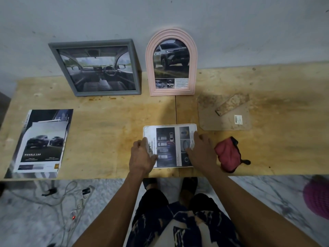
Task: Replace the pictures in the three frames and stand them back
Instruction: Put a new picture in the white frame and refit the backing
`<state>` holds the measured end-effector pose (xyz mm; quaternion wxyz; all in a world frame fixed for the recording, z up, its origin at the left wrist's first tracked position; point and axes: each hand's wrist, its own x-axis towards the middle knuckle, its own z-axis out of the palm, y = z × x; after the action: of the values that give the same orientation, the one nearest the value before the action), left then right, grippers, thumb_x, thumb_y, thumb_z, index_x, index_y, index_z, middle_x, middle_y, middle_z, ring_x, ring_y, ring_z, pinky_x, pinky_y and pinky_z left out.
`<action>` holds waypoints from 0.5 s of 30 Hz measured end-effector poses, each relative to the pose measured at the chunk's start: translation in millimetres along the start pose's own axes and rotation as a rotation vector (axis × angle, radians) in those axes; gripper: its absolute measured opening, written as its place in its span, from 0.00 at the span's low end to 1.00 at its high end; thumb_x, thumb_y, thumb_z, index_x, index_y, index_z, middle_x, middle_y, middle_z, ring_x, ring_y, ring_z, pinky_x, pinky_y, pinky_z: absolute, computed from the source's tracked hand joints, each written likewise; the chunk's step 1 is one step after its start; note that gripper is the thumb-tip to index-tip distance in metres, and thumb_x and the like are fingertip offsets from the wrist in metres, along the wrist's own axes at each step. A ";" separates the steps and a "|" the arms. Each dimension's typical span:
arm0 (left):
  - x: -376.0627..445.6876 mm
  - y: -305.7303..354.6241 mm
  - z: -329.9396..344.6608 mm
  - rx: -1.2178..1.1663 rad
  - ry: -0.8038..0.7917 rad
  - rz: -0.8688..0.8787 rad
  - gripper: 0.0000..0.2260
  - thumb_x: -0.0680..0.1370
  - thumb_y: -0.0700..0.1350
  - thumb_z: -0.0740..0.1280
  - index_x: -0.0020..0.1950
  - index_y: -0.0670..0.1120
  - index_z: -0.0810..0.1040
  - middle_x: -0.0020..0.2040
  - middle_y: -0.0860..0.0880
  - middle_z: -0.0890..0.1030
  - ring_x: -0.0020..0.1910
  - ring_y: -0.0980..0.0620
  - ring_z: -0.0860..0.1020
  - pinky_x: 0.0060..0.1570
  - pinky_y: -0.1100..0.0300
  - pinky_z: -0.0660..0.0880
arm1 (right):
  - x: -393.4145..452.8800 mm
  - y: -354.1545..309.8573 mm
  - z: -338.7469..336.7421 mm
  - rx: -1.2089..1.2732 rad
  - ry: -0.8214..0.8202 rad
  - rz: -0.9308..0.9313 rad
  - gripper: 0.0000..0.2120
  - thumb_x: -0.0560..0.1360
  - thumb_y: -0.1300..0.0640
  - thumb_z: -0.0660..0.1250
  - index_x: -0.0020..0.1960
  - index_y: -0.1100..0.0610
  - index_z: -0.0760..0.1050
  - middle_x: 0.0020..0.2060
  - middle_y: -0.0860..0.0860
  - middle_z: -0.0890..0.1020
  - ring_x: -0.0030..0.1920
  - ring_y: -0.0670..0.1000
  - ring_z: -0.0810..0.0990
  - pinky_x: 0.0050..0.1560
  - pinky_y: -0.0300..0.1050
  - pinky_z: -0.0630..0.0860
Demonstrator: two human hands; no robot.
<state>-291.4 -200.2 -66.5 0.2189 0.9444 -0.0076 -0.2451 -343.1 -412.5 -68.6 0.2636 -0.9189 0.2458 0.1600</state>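
Note:
A grey rectangular frame with a car-interior picture leans against the wall at the back left. Beside it stands a pink arched frame holding a truck picture. A third frame with a white rim lies flat near the table's front edge, and a printed "SAFETY" car page rests on it. My left hand presses its left edge. My right hand lies on its right side, fingers spread over the paper. A brown backing board with its stand lies flat to the right.
A stack of car brochures lies at the table's front left. A red cloth pouch sits right of my right hand. Cables and a power strip lie on the marble floor. A pink object is at the right edge.

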 end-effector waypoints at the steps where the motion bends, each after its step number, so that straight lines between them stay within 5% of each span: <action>1: 0.7 -1.1 0.6 -0.005 -0.004 0.006 0.34 0.74 0.49 0.74 0.75 0.43 0.64 0.69 0.40 0.67 0.68 0.40 0.67 0.62 0.50 0.70 | 0.4 0.4 1.8 -0.055 -0.006 -0.023 0.29 0.77 0.44 0.63 0.73 0.53 0.60 0.63 0.55 0.67 0.62 0.57 0.66 0.52 0.51 0.73; 7: 3.0 -0.9 3.0 0.002 -0.025 -0.013 0.40 0.69 0.56 0.78 0.76 0.47 0.64 0.70 0.42 0.67 0.68 0.43 0.66 0.62 0.49 0.72 | -3.1 -0.7 5.0 -0.178 -0.072 -0.059 0.39 0.74 0.37 0.63 0.78 0.51 0.52 0.68 0.57 0.59 0.64 0.59 0.63 0.59 0.54 0.71; 15: 2.1 4.1 8.1 0.043 -0.043 -0.041 0.45 0.69 0.54 0.79 0.80 0.48 0.60 0.73 0.42 0.64 0.70 0.42 0.62 0.67 0.49 0.68 | -6.1 13.7 1.0 -0.291 -0.128 -0.187 0.42 0.74 0.35 0.63 0.79 0.46 0.46 0.76 0.55 0.50 0.71 0.61 0.55 0.63 0.60 0.66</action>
<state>-293.0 -207.4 -72.2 0.1935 0.9434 0.0020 -0.2694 -355.6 -419.8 -72.4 0.1566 -0.9542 0.1166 0.2267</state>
